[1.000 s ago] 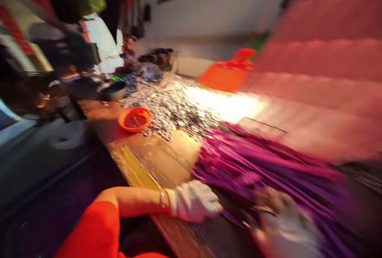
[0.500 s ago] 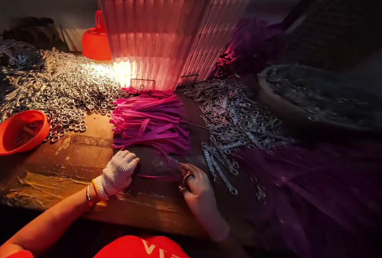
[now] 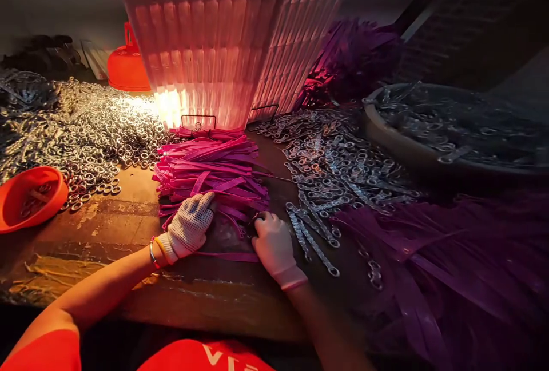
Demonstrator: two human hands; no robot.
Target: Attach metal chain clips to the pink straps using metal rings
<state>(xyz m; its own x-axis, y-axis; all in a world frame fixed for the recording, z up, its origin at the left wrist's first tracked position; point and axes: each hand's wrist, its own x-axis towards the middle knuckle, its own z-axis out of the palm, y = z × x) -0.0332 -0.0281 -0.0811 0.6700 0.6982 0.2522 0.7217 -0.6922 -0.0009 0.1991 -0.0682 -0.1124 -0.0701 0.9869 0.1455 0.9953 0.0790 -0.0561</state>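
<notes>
Now my left hand (image 3: 191, 223), in a white dotted glove, lies flat on the near edge of the pile of pink straps (image 3: 212, 174); the fingers are stretched out and a little spread, pressing on the straps and not closed around any of them. My right hand (image 3: 272, 240), in a thinner pale glove, rests on the wooden table (image 3: 115, 228) just beside the same pile, at its right near corner. Its fingers are curled down toward something small and dark at the fingertips, but I cannot tell what it is or if the hand really grips it. One single pink strap (image 3: 229, 256) lies on the table between my two hands, running from under the left hand to the right wrist. The pile of straps is in the middle of the table, in front of a tall ribbed stack (image 3: 231, 34) that is lit with a warm glow. To the left of the pile a big heap of metal rings (image 3: 90, 128) is spread, and an orange bowl (image 3: 30, 196) stands at its near left side. To the right of my right hand lie flat metal strips with holes (image 3: 334, 171), and further right a round basin (image 3: 450, 131) holds more metal parts. Purple straps (image 3: 450, 256) cover the near right corner.
</notes>
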